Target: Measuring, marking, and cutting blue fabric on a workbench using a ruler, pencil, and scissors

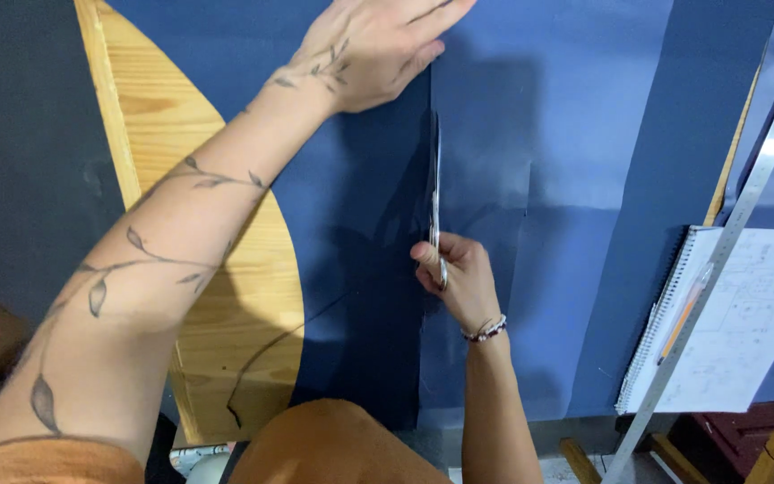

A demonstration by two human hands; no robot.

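A large dark blue paper sheet (584, 134) lies spread over the work surface. My right hand (459, 280) grips a pair of scissors (434, 193) whose blades point away from me along a cut line in the sheet. My left hand (378, 45) rests flat with fingers stretched out on the paper at the far end, just left of that line. My left forearm crosses diagonally over a curved light wooden board (226, 296).
A spiral notebook (745, 332) with pencil drawings lies at the right, an orange pencil (684, 314) on it. A long metal ruler (727, 242) runs diagonally across it. A dark grey surface (20, 152) fills the left side.
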